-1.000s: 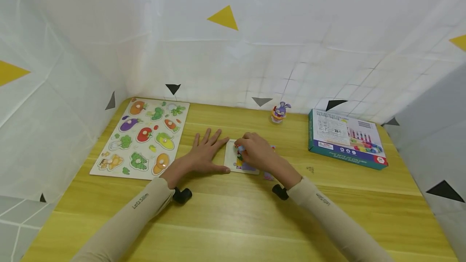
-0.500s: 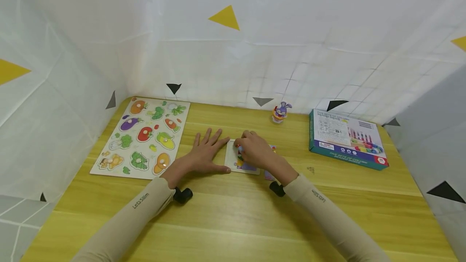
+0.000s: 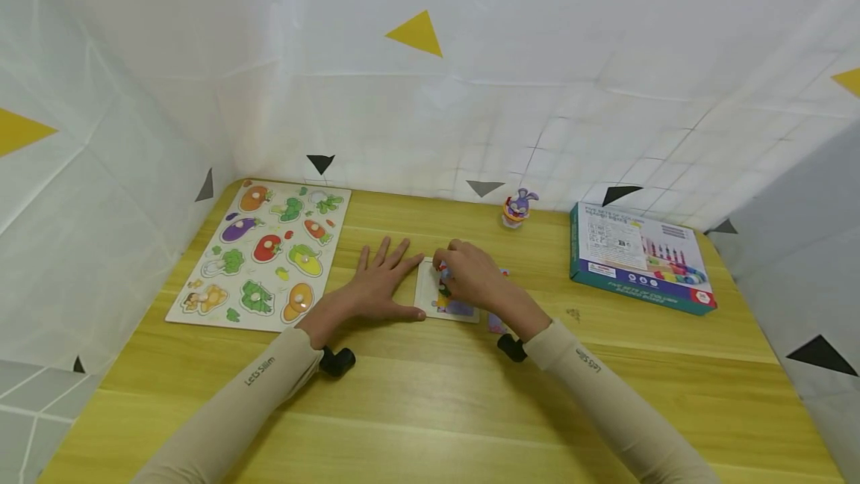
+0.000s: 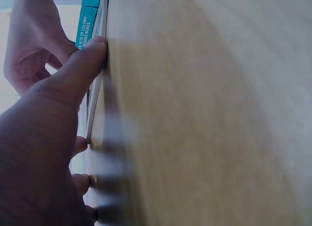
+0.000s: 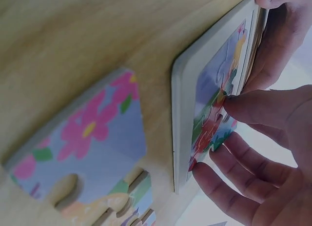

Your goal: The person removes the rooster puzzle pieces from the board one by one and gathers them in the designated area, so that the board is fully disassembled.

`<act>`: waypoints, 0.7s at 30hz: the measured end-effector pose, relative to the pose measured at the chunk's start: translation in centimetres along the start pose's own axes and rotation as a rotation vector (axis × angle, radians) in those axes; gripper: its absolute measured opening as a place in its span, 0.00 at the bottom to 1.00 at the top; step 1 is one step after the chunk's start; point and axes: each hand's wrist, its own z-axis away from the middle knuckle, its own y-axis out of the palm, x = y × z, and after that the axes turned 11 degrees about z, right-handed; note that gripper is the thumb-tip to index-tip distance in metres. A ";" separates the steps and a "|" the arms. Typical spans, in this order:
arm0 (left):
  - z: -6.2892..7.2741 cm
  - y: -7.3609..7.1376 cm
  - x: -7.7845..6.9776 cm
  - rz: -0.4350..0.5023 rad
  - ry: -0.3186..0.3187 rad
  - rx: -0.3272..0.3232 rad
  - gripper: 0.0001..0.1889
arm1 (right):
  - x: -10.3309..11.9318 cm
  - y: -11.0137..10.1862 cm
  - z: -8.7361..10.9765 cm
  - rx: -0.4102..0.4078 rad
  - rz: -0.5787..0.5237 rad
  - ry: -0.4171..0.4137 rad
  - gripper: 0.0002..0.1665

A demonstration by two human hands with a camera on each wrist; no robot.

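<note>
Step in hand: looks like fitting a puzzle piece (image 5: 210,131) into the small puzzle board (image 3: 423,294); I can't tell if it's fully seated.
Right hand (image 3: 472,275): thumb on one side, fingertips on the other, pinching that piece over the picture area; the grip is narrow, no wider than the piece.
Left hand (image 3: 379,286): fingers spread, nothing grasped; thumb touches the board's near left corner, index fingertip is at the far left corner. I read it as a brace.
Board: flat on the table (image 3: 403,405), in front of me between the hands; coloured pieces lie inside its pale frame.
Next move: I'd say it calls for lining up the cut edges, then a downward press, left hand keeping the frame from sliding.
Loose pieces (image 5: 97,121): on the wood just right of the board, partly under the right wrist; a low sweep could nudge them.
Edges: frame rim stands above the picture, so a piece could catch on it.
Room, left: tight, the vegetable board (image 3: 215,320) sits just beyond the left hand.
Room, right: wood, then the boxed set (image 3: 641,256), well apart.
Room, far: bunny figure (image 3: 516,209) stands upright near the back wall, apart from the fingers.
Room, near: widest stretch of wood, between the forearms.
</note>
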 end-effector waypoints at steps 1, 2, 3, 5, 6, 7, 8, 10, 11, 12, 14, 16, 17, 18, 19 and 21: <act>0.0 0.0 0.0 0.001 0.001 -0.001 0.55 | 0.0 0.0 0.0 -0.001 0.000 0.000 0.14; 0.0 0.0 0.1 0.001 0.001 -0.002 0.55 | 0.0 0.0 0.0 -0.003 -0.001 -0.001 0.13; 0.0 0.0 0.1 0.003 0.002 -0.003 0.55 | 0.0 0.0 0.0 -0.004 0.000 -0.001 0.13; 0.0 0.0 0.1 0.008 0.005 -0.002 0.55 | 0.0 -0.1 0.1 -0.006 -0.007 0.001 0.12; 0.0 0.0 0.1 0.010 0.005 -0.001 0.55 | 0.0 -0.1 0.1 -0.006 -0.009 0.003 0.12; 0.0 0.0 0.1 0.012 0.004 0.000 0.55 | 0.0 -0.1 0.1 -0.006 -0.009 0.006 0.12; 0.0 0.1 0.1 0.013 0.003 0.001 0.55 | 0.1 -0.1 0.1 -0.005 -0.010 0.009 0.11; -0.1 0.1 0.2 0.013 0.001 0.003 0.55 | 0.1 -0.1 0.2 -0.006 -0.012 0.013 0.11; -0.1 0.1 0.2 0.012 -0.001 0.002 0.55 | 0.2 -0.1 0.2 -0.007 -0.009 0.015 0.11; -0.1 0.1 0.2 0.011 -0.003 0.001 0.55 | 0.2 -0.1 0.2 -0.010 -0.006 0.014 0.11; -0.1 0.2 0.2 0.010 -0.004 0.000 0.55 | 0.2 -0.1 0.2 -0.013 -0.004 0.013 0.10; 0.0 0.1 0.2 0.008 -0.003 -0.001 0.55 | 0.2 -0.1 0.2 -0.014 0.002 0.014 0.11; 0.0 0.1 0.2 0.007 -0.003 0.001 0.55 | 0.2 0.0 0.2 -0.016 0.001 0.015 0.11; 0.0 0.1 0.1 0.007 -0.004 0.002 0.55 | 0.1 0.0 0.1 -0.018 -0.001 0.014 0.11; 0.0 0.1 0.1 0.005 -0.004 0.004 0.55 | 0.1 0.0 0.2 -0.021 -0.007 0.014 0.11; 0.0 0.1 0.1 0.004 -0.004 0.004 0.55 | 0.0 -0.1 0.2 -0.033 -0.018 0.009 0.12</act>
